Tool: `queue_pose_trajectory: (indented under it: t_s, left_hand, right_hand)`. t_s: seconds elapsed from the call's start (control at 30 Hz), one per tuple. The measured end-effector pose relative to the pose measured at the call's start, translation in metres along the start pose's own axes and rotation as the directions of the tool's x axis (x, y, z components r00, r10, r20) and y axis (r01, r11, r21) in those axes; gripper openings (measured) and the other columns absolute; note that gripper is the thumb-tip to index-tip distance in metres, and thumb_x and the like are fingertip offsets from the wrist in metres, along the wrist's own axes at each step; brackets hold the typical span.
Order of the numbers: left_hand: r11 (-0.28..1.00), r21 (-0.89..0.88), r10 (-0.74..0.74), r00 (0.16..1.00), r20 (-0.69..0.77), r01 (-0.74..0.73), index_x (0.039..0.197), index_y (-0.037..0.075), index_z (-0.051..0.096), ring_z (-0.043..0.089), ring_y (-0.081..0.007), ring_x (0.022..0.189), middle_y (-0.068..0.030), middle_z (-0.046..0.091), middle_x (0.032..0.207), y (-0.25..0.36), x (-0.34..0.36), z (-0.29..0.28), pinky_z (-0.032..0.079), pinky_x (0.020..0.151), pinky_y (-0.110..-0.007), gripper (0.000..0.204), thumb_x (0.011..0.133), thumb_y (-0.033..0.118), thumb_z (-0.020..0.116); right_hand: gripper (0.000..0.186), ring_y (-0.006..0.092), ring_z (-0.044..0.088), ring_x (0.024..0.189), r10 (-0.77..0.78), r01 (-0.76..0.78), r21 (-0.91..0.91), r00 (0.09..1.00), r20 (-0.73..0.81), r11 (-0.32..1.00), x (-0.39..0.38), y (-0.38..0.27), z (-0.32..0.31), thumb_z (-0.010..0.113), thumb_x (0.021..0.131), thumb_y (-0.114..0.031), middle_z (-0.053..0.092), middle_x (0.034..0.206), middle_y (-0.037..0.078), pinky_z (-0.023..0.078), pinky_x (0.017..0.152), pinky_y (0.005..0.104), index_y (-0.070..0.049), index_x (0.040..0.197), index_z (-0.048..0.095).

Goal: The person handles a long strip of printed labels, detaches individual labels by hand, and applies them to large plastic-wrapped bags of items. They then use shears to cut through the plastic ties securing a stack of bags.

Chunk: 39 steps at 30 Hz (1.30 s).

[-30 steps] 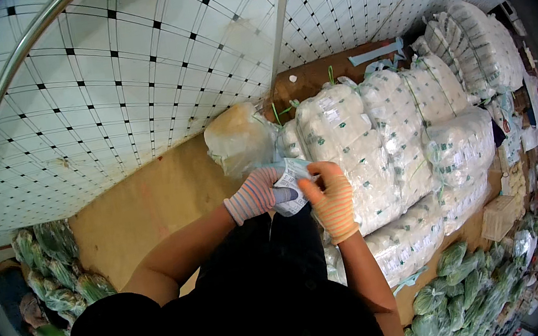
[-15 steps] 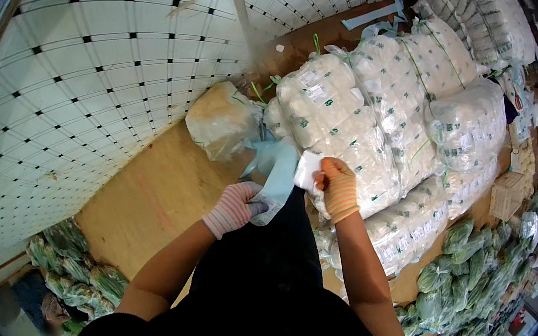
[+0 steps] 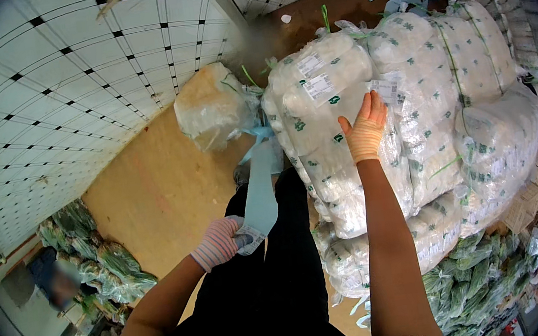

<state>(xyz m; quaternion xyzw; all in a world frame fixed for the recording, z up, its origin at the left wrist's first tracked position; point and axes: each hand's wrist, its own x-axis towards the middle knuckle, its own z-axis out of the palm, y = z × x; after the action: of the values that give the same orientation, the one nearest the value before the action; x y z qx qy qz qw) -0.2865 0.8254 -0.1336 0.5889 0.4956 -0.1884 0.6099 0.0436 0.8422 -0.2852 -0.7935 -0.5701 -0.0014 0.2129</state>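
In the head view, the left hand (image 3: 218, 244) is clamping its gloved fingers on the near end of a pale blue label strip (image 3: 260, 193), which is trailing away past the dark trousers (image 3: 294, 232). It's looking light, limp and slick, probably creasing easily, so the end and edges are offering the best hold. Over on the plastic-wrapped bale (image 3: 321, 154), seemingly bulky, soft and slippery-skinned, the right hand (image 3: 367, 129) is lying flat, fingers nearly together, thumb standing apart, tips sitting beside a white label (image 3: 389, 89); pressing or not, I can't tell. The left forearm (image 3: 164, 304) is angling in low; the right forearm (image 3: 391, 240) is stretching straight.
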Motion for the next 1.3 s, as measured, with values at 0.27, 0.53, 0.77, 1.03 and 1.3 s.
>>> queue_pose_trajectory:
  t_s: [0.27, 0.53, 0.77, 1.03, 1.3]
  left_hand:
    - [0.999, 0.043, -0.019, 1.0, 0.016, 0.018, 0.095, 0.0, 0.057, 0.058, -0.0239, 0.078, -0.0139, 0.061, 0.085, 0.002, 0.027, 0.013, 0.045, 0.069, -0.033, 0.028, 0.071, 0.015, 0.061]
    - [0.996, -0.062, -0.069, 0.997, 0.045, 0.072, 0.095, 0.0, 0.057, 0.058, -0.0218, 0.076, -0.014, 0.061, 0.085, 0.017, 0.028, 0.004, 0.045, 0.067, -0.032, 0.028, 0.071, 0.014, 0.062]
    - [1.0, -0.025, -0.014, 1.0, 0.005, 0.014, 0.095, 0.002, 0.058, 0.058, -0.0242, 0.076, -0.0151, 0.061, 0.085, 0.02, 0.028, 0.002, 0.045, 0.069, -0.032, 0.028, 0.07, 0.014, 0.061]
    - [0.988, 0.152, 0.02, 0.997, -0.069, -0.009, 0.093, 0.001, 0.058, 0.057, -0.0271, 0.074, -0.016, 0.06, 0.081, 0.015, 0.025, -0.005, 0.044, 0.066, -0.034, 0.028, 0.07, 0.018, 0.063]
    - [0.999, 0.045, -0.006, 0.998, -0.059, 0.009, 0.09, 0.002, 0.058, 0.056, -0.0302, 0.075, -0.017, 0.059, 0.081, 0.006, 0.027, 0.0, 0.044, 0.065, -0.035, 0.025, 0.07, 0.017, 0.063]
  right_hand:
    - [0.072, 0.0356, 0.038, 0.107, 0.065, -0.058, -0.187, 0.997, 0.034, 0.981, 0.036, 0.067, 0.017, 0.067, 0.055, -0.012, 0.038, 0.119, 0.021, 0.029, 0.094, 0.0431, 0.005, 0.116, 0.034]
    - [0.068, 0.035, 0.038, 0.111, 0.483, -0.487, -0.279, 0.871, -0.087, 0.828, 0.008, 0.139, -0.074, 0.067, 0.063, -0.014, 0.036, 0.123, 0.021, 0.031, 0.094, 0.0393, 0.005, 0.119, 0.035]
    - [0.061, 0.0323, 0.039, 0.112, 0.532, -0.558, 0.028, 0.775, -0.341, 0.83, -0.03, 0.054, -0.088, 0.059, 0.074, -0.011, 0.034, 0.123, 0.02, 0.037, 0.093, 0.0369, 0.003, 0.124, 0.027]
    - [0.033, 0.0344, 0.045, 0.102, 0.099, -0.125, 0.464, 0.992, 0.08, 0.877, -0.024, -0.033, -0.031, 0.049, 0.074, 0.001, 0.047, 0.11, 0.02, 0.037, 0.086, 0.0385, 0.005, 0.106, 0.046]
    - [0.031, 0.035, 0.046, 0.1, 0.115, -0.218, 0.584, 0.971, 0.209, 0.782, -0.035, -0.021, 0.015, 0.048, 0.075, -0.001, 0.048, 0.109, 0.02, 0.039, 0.083, 0.0377, 0.001, 0.106, 0.047]
